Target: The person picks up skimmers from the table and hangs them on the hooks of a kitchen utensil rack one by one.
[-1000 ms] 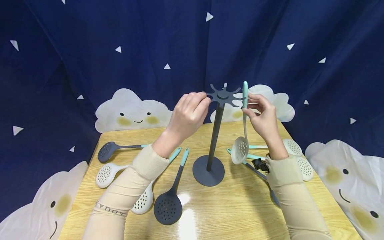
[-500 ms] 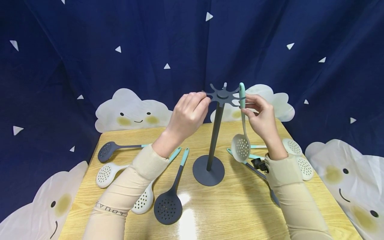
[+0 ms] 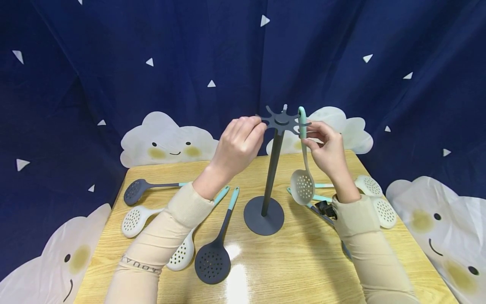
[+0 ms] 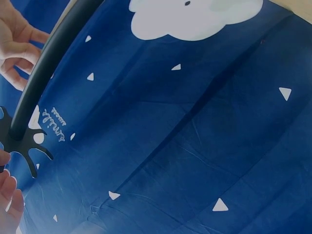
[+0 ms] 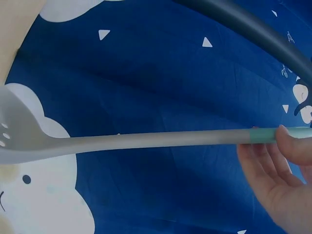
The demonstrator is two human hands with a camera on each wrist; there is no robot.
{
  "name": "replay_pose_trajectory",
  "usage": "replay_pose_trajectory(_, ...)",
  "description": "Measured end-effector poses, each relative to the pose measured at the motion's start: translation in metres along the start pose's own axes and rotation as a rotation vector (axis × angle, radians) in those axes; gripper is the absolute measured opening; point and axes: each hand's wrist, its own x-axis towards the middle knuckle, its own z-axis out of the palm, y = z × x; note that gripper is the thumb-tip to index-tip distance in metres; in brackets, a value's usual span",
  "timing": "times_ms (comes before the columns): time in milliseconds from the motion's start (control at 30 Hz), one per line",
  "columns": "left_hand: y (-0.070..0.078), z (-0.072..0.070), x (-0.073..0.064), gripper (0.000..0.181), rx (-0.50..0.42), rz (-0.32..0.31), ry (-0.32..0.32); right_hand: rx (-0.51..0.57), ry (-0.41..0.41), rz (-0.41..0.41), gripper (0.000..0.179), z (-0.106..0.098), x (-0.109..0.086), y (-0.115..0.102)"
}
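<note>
In the head view a dark grey utensil stand (image 3: 272,177) rises upright from its round base on the table. My left hand (image 3: 241,141) grips the left side of its hooked top with curled fingers. Pinched by the mint handle between right thumb and fingers, a pale grey skimmer (image 3: 302,188) hangs bowl-down at the stand's right. Its handle top overlaps the right-hand hooks; whether its hole is on a hook, I cannot tell. My right hand (image 3: 327,145) is beside the hooks. The right wrist view shows the fingers (image 5: 265,170) under the mint handle.
On the wooden table's (image 3: 281,270) left lie a dark skimmer (image 3: 133,192), a white skimmer (image 3: 133,221), another white one (image 3: 182,254) and a large dark one (image 3: 212,264). Two white skimmers (image 3: 369,185) and a dark-handled utensil (image 3: 320,214) lie at right, partly behind my right arm.
My right hand has moved slightly left, bringing the skimmer's handle from the hook tips to overlap the hooks. The left hand and the stand have stayed in place.
</note>
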Motion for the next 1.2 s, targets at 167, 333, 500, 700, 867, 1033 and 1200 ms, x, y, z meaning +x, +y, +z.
replay_pose_trajectory(167, 0.000, 0.000, -0.001, 0.007, -0.002, -0.004, 0.000, 0.030, -0.005, 0.002, 0.029, 0.003, -0.001, 0.000)
replay_pose_trajectory(333, 0.000, 0.000, -0.001, 0.007, -0.005, -0.004, 0.001, 0.057, -0.001, -0.005, 0.026, 0.006, -0.003, 0.000)
replay_pose_trajectory(500, 0.000, 0.000, -0.001, 0.007, -0.009, -0.005, 0.004, 0.076, 0.008, -0.007, 0.027, 0.010, -0.004, -0.001)
replay_pose_trajectory(700, 0.000, 0.000, 0.000, 0.008, -0.012, -0.006, 0.005, 0.111, 0.016, -0.004, 0.028, 0.016, -0.007, 0.000)
replay_pose_trajectory(867, 0.000, 0.001, -0.001, 0.008, -0.013, -0.006, 0.004, 0.155, 0.033, -0.016, 0.031, 0.021, -0.009, 0.001)
replay_pose_trajectory(1033, 0.000, 0.000, -0.001, 0.008, -0.010, -0.009, 0.007, 0.206, 0.044, -0.032, 0.033, 0.024, -0.010, 0.004)
replay_pose_trajectory(1200, 0.000, 0.000, -0.002, 0.008, -0.010, -0.014, 0.001, 0.250, 0.056, -0.051, 0.034, 0.027, -0.010, 0.007)
